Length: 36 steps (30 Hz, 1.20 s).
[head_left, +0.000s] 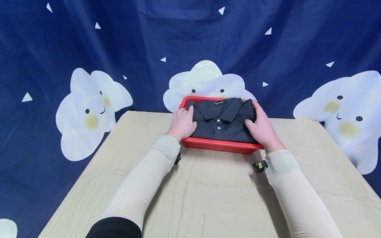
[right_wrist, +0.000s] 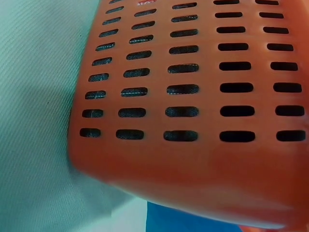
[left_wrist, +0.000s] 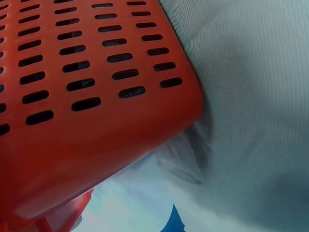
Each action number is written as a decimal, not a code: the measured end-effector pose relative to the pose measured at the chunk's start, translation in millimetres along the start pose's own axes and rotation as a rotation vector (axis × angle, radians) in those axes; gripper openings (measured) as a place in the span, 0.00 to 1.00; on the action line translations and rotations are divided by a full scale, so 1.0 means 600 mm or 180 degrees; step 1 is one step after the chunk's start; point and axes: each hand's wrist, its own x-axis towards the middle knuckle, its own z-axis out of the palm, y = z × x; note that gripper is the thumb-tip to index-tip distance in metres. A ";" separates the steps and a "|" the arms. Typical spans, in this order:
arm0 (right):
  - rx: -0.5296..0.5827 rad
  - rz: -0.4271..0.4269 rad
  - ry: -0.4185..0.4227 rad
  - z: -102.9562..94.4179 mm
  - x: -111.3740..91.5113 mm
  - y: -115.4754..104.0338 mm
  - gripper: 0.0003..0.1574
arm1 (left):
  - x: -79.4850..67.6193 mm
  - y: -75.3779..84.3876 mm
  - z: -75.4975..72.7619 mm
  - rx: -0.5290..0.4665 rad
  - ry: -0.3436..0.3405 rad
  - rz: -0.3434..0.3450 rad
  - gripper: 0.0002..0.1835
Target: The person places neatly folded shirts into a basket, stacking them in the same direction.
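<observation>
A dark grey collared shirt (head_left: 220,127), folded with its collar and white buttons facing up, lies in a red plastic basket (head_left: 220,145). My left hand (head_left: 183,124) reaches over the basket's left end, its thumb and a finger gripping the shirt's side edge. At the opposite end my right hand (head_left: 262,127) holds the shirt's right side, thumb on top and fingers toward the shoulder. In the left wrist view the slotted basket wall (left_wrist: 96,121) hides the fingers. Dark fabric shows through the slots of the basket wall (right_wrist: 157,159) in the right wrist view.
The basket is near the far edge of a table with a beige cloth (head_left: 208,191). Close behind hangs a navy curtain (head_left: 143,43) printed with white clouds. Small black wrist cameras sit under both cuffs, one camera (head_left: 260,166) plainly visible on the right.
</observation>
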 end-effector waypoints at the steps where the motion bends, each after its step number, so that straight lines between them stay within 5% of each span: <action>1: -0.0027 -0.0001 0.0003 0.000 0.001 0.000 0.49 | 0.001 0.000 0.001 0.0018 -0.0006 -0.0017 0.41; 15: -0.0579 -0.0283 0.0313 0.011 0.000 -0.002 0.34 | 0.011 -0.002 0.007 0.0399 -0.0227 -0.0086 0.42; 26: -0.1932 0.0159 -0.0707 0.024 0.009 -0.007 0.41 | 0.013 0.015 0.009 0.0525 -0.0458 -0.0166 0.43; 36: -0.2262 0.0357 -0.1079 0.037 0.013 -0.004 0.40 | 0.023 0.020 0.015 0.0810 -0.0537 -0.0140 0.41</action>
